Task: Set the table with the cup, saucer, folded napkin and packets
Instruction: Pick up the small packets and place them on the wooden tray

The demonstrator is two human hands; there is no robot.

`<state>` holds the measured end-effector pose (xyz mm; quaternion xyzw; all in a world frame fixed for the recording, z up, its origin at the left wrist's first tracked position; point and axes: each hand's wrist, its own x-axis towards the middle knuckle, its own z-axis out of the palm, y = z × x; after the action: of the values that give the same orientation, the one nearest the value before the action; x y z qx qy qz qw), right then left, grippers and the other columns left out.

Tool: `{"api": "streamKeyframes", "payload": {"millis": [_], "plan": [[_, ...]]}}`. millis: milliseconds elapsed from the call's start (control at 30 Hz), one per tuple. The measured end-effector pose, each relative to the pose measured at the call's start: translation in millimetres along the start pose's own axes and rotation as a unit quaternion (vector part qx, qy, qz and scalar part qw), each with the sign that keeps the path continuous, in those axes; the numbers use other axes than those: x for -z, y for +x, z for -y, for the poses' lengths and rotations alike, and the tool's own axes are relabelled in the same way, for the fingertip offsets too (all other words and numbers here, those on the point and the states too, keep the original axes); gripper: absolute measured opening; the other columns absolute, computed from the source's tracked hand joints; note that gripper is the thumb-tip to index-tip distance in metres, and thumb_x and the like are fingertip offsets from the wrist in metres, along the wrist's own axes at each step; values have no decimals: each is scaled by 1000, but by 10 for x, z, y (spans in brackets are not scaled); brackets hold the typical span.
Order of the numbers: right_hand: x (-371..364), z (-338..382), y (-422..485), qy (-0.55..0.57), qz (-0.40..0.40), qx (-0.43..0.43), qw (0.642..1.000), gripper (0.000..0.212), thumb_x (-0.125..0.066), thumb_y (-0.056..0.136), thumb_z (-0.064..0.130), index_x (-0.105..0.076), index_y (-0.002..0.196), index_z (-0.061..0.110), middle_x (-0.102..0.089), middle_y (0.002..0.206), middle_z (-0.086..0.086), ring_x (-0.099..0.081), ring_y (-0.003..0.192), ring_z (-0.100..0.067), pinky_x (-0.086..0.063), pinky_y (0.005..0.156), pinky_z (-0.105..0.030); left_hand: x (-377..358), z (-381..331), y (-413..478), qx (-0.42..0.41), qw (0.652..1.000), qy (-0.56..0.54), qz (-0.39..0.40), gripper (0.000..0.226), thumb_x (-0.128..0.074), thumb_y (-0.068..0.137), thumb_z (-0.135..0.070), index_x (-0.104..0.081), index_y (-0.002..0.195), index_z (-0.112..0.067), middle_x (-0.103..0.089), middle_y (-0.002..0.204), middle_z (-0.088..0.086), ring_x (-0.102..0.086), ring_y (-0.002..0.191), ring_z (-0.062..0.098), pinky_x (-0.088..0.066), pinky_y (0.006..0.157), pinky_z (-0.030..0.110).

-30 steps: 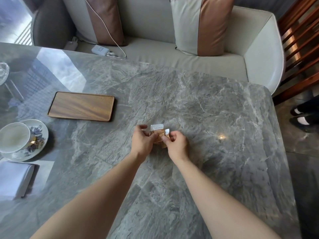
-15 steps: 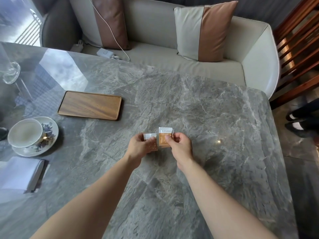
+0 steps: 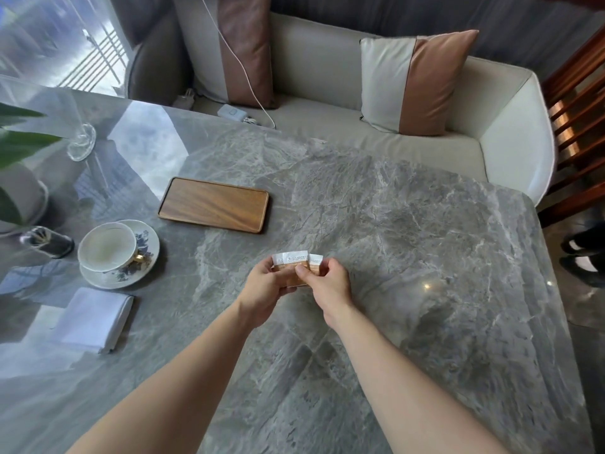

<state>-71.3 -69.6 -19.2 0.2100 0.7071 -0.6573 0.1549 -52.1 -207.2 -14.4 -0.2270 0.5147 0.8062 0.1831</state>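
Small brown-and-white packets (image 3: 296,265) are fanned out above the middle of the grey marble table (image 3: 409,257). My left hand (image 3: 265,286) and my right hand (image 3: 327,285) both pinch them, thumbs on top. At the left, a white cup (image 3: 106,245) with a gold handle sits on a blue-flowered saucer (image 3: 149,257). A folded white napkin (image 3: 93,317) lies flat just in front of the saucer. A shallow wooden tray (image 3: 214,204) lies behind the cup.
A potted plant (image 3: 19,178), a clear glass (image 3: 80,142) and a small dark shaker (image 3: 49,242) stand at the far left. A cream sofa (image 3: 360,103) with cushions and a charger cable runs along the table's far edge. A wooden chair (image 3: 579,119) is at the right.
The packets, held apart half a second ago, are now brought together and overlap between both hands. The view has shifted, showing more of the left side of the table.
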Motion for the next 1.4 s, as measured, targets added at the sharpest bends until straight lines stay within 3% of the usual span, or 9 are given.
{"api": "streamKeyframes", "payload": {"millis": [233, 400, 500, 567, 667, 800, 967, 1233, 1400], "plan": [[-384, 89, -71, 63, 35, -48, 996, 28, -83, 80, 19, -67, 102, 16, -78, 93, -2, -73, 76, -7, -48, 55, -15, 412, -163, -105, -8, 996, -80, 33, 35, -73, 81, 7, -68, 114, -5, -70, 95, 11, -61, 74, 16, -49, 63, 23], [-657, 162, -92, 75, 61, -58, 994, 29, -82, 81, 29, -66, 101, 15, -77, 89, 2, -70, 67, -1, -47, 52, -16, 628, -251, -76, -4, 997, -69, -46, 34, -69, 86, 9, -66, 115, -9, -73, 97, 8, -71, 81, 17, -52, 65, 25], [-763, 172, -34, 45, 29, -30, 998, 30, -73, 88, 39, -65, 98, 11, -76, 92, -4, -71, 77, -9, -51, 60, -21, 759, -350, -30, -3, 993, -75, -89, 31, -66, 88, 11, -65, 112, -9, -75, 93, 5, -72, 77, 15, -50, 65, 26], [-785, 115, 35, -96, -37, 42, 994, 25, -63, 93, 38, -66, 99, 13, -72, 98, -4, -69, 93, -20, -52, 76, -30, 857, -446, 9, -3, 991, -73, -110, 31, -66, 88, 11, -64, 113, -9, -76, 92, 5, -72, 77, 16, -49, 65, 25], [-779, -47, 129, -367, -88, 173, 910, 38, -58, 95, 32, -60, 126, 10, -59, 130, -11, -55, 122, -30, -40, 99, -38, 1000, -608, 100, -6, 988, -66, -138, 35, -67, 87, 11, -64, 118, -5, -76, 101, 11, -71, 83, 21, -47, 64, 25], [-784, -280, 268, -554, -61, 191, 808, 83, -46, 91, 61, -20, 157, 18, -18, 166, -1, -9, 154, -19, -15, 119, -41, 1158, -823, 293, -16, 984, -59, -169, 38, -68, 86, 11, -63, 121, -4, -74, 106, 15, -71, 82, 20, -47, 61, 23], [-862, -421, 378, -598, -56, 178, 779, 97, -27, 87, 76, -1, 159, 17, 6, 168, 1, 10, 153, -15, -5, 123, -41, 1325, -1019, 598, -10, 978, -30, -207, 41, -69, 84, 12, -61, 120, -6, -75, 103, 12, -74, 77, 17, -50, 57, 21], [-905, -479, 380, -610, -94, 188, 764, 97, -33, 85, 74, -13, 159, 15, -7, 168, -1, 0, 154, -16, -11, 122, -43, 1423, -1313, 981, -52, 970, 77, -225, 35, -74, 75, 18, -63, 104, 1, -76, 87, 15, -77, 74, 26, -60, 59, 33], [-897, -451, 365, -612, -93, 184, 763, 96, -33, 85, 73, -14, 159, 15, -8, 168, -1, 0, 154, -17, -13, 122, -45, 1476, -1342, 1110, -52, 938, 229, -254, 34, -81, 75, 3, -68, 103, -11, -76, 94, 9, -76, 86, 25, -63, 77, 41]]}}
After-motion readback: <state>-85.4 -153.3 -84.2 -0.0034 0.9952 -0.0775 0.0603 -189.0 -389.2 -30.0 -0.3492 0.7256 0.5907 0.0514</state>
